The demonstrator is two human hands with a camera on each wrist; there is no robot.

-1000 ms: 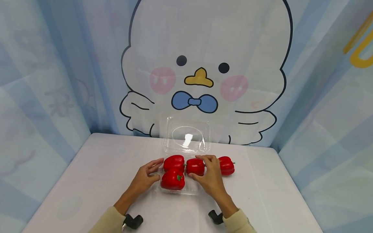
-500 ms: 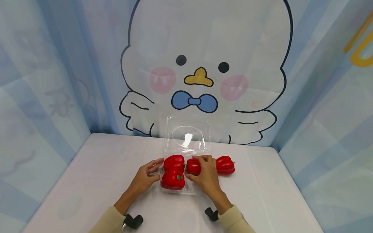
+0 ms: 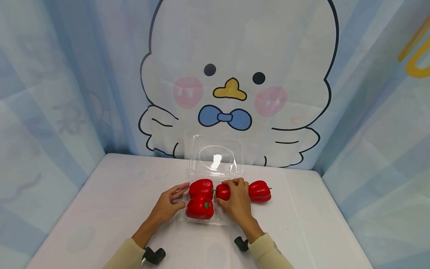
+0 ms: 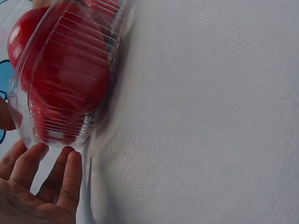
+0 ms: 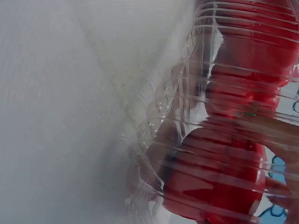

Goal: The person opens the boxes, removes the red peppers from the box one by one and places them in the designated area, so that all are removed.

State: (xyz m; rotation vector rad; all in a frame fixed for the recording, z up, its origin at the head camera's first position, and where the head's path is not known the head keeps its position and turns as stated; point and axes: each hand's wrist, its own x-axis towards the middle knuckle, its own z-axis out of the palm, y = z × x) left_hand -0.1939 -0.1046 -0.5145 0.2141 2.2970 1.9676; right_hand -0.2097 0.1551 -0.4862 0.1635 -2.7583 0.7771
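Note:
A clear plastic clamshell box (image 3: 215, 221) lies on the table with its lid (image 3: 216, 153) raised at the back. Two red bell peppers, a rear one (image 3: 201, 188) and a front one (image 3: 199, 207), sit in its left half. My right hand (image 3: 239, 200) grips another red bell pepper (image 3: 223, 191) in the right half, partly hidden by the fingers; the box wall covers it in the right wrist view. My left hand (image 3: 167, 203) touches the box's left side, its fingers (image 4: 70, 177) fairly straight against the ribbed wall and the thumb near the rim.
One more red bell pepper (image 3: 259, 191) lies on the table right of the box, just beyond my right hand. The white table (image 3: 134, 179) meets a blue printed curtain (image 3: 60, 112) at its sides and a cartoon bird backdrop (image 3: 231, 45) behind.
My right hand and forearm have shifted left over the gripped pepper, covering more of it and exposing more of the pepper outside. The left hand has stayed in place.

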